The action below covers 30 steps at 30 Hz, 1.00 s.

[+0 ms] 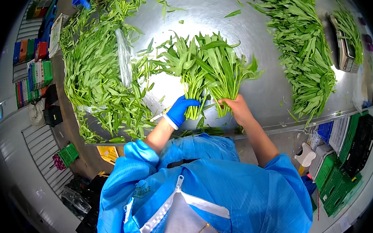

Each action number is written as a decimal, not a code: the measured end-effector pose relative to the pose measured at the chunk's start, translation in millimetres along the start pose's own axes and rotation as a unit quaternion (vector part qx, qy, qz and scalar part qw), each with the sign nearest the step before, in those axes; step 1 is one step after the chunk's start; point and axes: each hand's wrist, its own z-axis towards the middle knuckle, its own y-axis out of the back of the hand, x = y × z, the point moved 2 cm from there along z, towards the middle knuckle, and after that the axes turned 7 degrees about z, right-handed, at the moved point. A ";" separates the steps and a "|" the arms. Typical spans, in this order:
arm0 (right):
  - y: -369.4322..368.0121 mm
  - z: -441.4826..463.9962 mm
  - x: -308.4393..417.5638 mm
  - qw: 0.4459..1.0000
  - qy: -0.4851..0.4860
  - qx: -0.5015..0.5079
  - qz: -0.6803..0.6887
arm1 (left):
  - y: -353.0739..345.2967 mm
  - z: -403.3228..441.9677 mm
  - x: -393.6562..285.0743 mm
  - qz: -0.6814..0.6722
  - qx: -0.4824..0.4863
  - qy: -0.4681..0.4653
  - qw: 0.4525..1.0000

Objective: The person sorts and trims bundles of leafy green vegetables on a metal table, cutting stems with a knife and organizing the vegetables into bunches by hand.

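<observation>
My left hand (179, 112), in a blue glove with a white cuff, is closed around the stems of one bunch of water spinach (182, 58). Bare, my right hand (237, 109) grips the stem ends of a second bunch of water spinach (224, 61). The two bunches are side by side with leaves pointing away from me, and their leaves touch in the middle. Both are at the near side of a shiny metal table (226, 18). Loose stems and leaf scraps lie around my left wrist.
A big heap of loose water spinach (91, 63) covers the table's left side, with a clear plastic strip (124, 57) on it. Laid-out bunches (303, 51) form a row at right. Beyond stands a scale (347, 56) bearing greens. Green crates (334, 181) stand lower right.
</observation>
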 end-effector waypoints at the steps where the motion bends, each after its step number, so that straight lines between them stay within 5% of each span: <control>1: -4.5 -1.6 -4.6 0.998 -0.036 0.000 0.059 | -2.6 0.5 1.7 0.008 -0.005 0.011 1.000; 3: -19.0 -4.2 -11.7 0.979 -0.104 0.001 0.176 | -9.9 7.9 5.0 0.064 -0.011 -0.012 0.998; 5: -10.1 2.2 -27.5 0.991 -0.093 0.012 0.100 | -14.0 7.6 10.9 0.124 -0.054 -0.076 0.988; 11: -12.5 -21.1 48.9 0.998 0.009 0.042 -0.048 | 7.5 -11.9 -20.7 0.211 -0.056 -0.050 0.975; 17: -14.1 -10.3 36.5 0.999 0.005 0.036 0.012 | -18.2 2.2 -17.4 -0.065 0.090 -0.017 0.994; 21: -6.1 0.6 14.7 0.995 -0.031 -0.023 0.093 | -19.1 24.7 5.0 -0.059 0.026 -0.018 0.998; 24: 6.1 -25.3 64.5 0.998 0.043 0.004 0.035 | -16.0 15.4 -2.6 0.085 -0.048 -0.098 0.990; 27: 7.3 -59.5 113.3 0.980 0.130 0.116 0.100 | -13.4 0.3 -29.4 0.086 -0.116 -0.132 0.981; 30: 25.0 -30.5 103.1 0.994 0.111 0.019 -0.015 | -0.7 0.3 -32.9 0.027 -0.104 -0.110 0.988</control>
